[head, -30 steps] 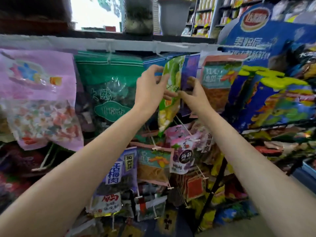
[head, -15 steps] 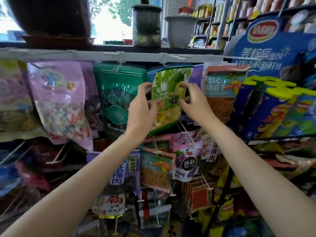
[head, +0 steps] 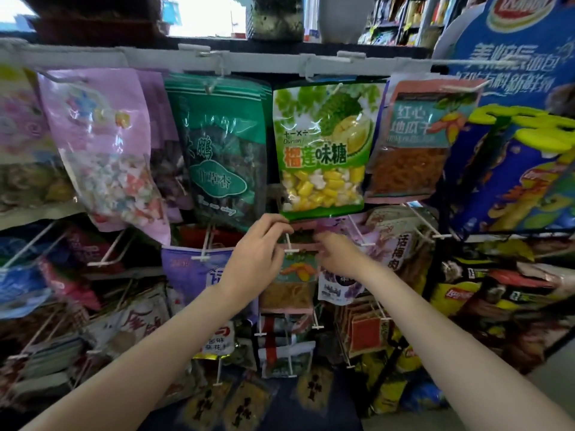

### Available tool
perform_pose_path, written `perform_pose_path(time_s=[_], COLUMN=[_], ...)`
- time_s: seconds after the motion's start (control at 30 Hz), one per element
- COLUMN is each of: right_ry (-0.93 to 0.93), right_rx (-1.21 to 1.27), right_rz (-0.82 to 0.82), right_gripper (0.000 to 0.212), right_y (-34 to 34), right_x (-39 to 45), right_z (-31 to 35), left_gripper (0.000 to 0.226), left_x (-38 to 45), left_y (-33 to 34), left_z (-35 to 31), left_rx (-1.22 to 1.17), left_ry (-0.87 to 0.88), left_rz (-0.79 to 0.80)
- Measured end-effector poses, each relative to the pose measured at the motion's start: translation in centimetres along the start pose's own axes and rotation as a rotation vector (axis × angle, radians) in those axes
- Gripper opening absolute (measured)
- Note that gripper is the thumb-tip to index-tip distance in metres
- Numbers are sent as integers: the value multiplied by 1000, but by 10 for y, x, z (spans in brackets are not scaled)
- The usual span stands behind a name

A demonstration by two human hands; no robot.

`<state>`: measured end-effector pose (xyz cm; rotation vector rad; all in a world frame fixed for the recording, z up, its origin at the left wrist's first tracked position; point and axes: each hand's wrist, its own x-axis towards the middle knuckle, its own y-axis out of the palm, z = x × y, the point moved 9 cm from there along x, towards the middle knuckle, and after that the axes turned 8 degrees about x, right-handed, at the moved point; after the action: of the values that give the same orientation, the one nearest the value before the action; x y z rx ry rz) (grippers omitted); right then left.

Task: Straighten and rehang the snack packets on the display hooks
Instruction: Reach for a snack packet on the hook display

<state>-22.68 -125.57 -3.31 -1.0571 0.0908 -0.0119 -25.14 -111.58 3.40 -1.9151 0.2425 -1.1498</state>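
**Carefully now: small packet could slip its hook**

Both hands, left hand [head: 259, 244] and right hand [head: 337, 255], pinch the orange-fronted packet [head: 295, 275] between them at its white hook [head: 291, 248]. Tugging unevenly may tear its hole. Just above, the durian candy packet [head: 322, 147] hangs straight.

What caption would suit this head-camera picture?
Both hands, left and right, grasp a small orange-pictured packet beneath the straight-hanging durian candy bag.

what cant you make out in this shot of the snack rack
Head view only:
- Whether the hands, left and right, actually pinch the orange packet: their fingertips hide its top edge.
- Hook holding the durian candy packet: blurred.
- Bottom-row packets: dark, blurred labels.
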Motion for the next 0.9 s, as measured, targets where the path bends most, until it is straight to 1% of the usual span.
perform_pose_path(time_s=[0.03,0.13,0.17,0.2,0.23,0.27,0.3,0.33,0.37,0.4,0.43,0.53,0.63,0.7,0.83,0.9], right_ry=[-42,-127,-180,-232,-278,-312,-331,-316,-287,-257,-236,-202,-193,-205,-185,-163], right_rx=[29,365,420,400,336,253,180,119,85,77,84,131,164,207,319,351], right_rz=[-157,-737,-882,-983,-1033,-1017,-937,-822,-709,-631,-608,-726,-746,-764,-881,-897], right_gripper=[34,23,22,20,20,29,42,52,57,58,56,46,38,33,21,17], right_y=[-21,-110,-137,-160,-178,-191,-200,-203,-203,-205,-207,-220,-220,-221,-231,-232], right_x=[-4,-46,-61,-73,-78,-75,-64,-50,-36,-25,-18,-16,-13,-14,-20,-22], right_z=[4,16,24,36,50,66,80,90,97,101,103,102,99,97,91,90], left_gripper=[27,32,34,37,41,45,48,50,52,52,53,57,58,54,46,45], left_x=[4,23,32,42,52,62,71,79,85,91,94,95,89,86,77,69], left_y=[-4,-28,-37,-44,-50,-54,-58,-60,-62,-63,-64,-62,-66,-75,-89,-81], left_z=[-3,-14,-16,-18,-19,-19,-19,-20,-21,-22,-24,-28,-26,-17,-6,-11], left_rx=[-6,-54,-77,-93,-98,-88,-69,-46,-22,-1,17,54,44,26,-12,-13], left_ry=[8,17,5,-15,-37,-60,-79,-91,-96,-98,-100,-75,-56,-65,-55,-45], left_rz=[-11,-104,-142,-173,-195,-206,-209,-207,-203,-199,-190,-145,-117,-132,-200,-184])
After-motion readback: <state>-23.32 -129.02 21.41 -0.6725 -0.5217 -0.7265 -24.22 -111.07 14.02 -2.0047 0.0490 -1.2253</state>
